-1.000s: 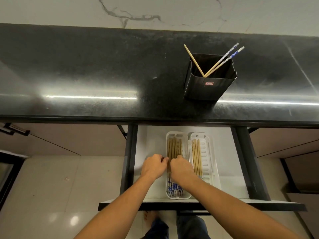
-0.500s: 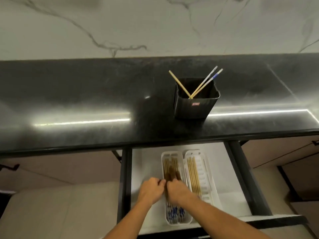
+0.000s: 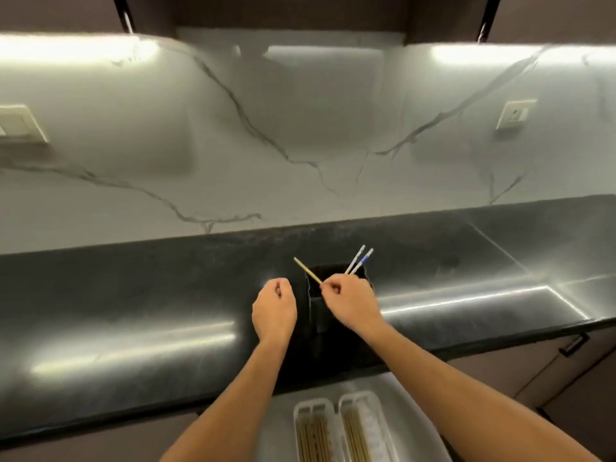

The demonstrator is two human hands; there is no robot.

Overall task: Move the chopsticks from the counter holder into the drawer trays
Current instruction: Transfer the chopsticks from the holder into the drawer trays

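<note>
A black chopstick holder (image 3: 316,316) stands on the dark counter (image 3: 133,295). A wooden chopstick (image 3: 306,270) leans out to its left and two white chopsticks with blue bands (image 3: 360,260) lean out to the right. My right hand (image 3: 350,303) is over the holder's mouth, its fingertips pinching the wooden chopstick low down. My left hand (image 3: 275,310) hovers just left of the holder, fingers curled with nothing in them. Below, in the open drawer (image 3: 400,395), the left white tray (image 3: 296,415) and the right white tray (image 3: 373,398) each hold wooden chopsticks.
A marble backsplash (image 3: 300,145) rises behind the counter, with a switch plate (image 3: 20,125) at left and a socket (image 3: 515,113) at right. Wall cabinets hang above. A cabinet handle (image 3: 573,345) shows under the counter at right.
Both hands left the left tray in the drawer and rose to the holder. The right hand took hold of the wooden chopstick. The view tilted upward.
</note>
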